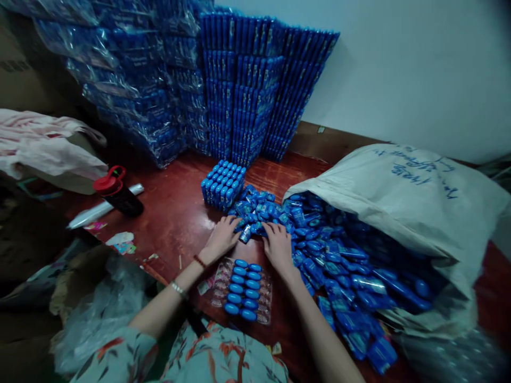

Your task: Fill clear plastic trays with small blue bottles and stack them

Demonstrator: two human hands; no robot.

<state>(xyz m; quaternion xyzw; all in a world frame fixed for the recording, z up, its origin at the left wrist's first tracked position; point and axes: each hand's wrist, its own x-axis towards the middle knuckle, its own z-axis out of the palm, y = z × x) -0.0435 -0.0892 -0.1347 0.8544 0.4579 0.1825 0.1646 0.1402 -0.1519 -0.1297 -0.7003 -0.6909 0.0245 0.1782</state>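
On the red table [171,197], both hands [224,234] reach palm-down to blue containers [259,205].

Both our arms reach forward, converging from wide elbows. Our left forearm [163,303] slants up and inward from the lower left, bare below the elbow; our right forearm [319,324] rises from the lower right, bare as well. Left hand [223,234]: back uppermost, fingers pointing ahead and inward, loosely bent. Right hand [278,244]: back uppermost too, fingers curled at the knuckles, tips angled inward. Our hands lie near each other, about level, a narrow gap between them. Wrists nearly straight. Grip at the fingertips too small to make out, either side.
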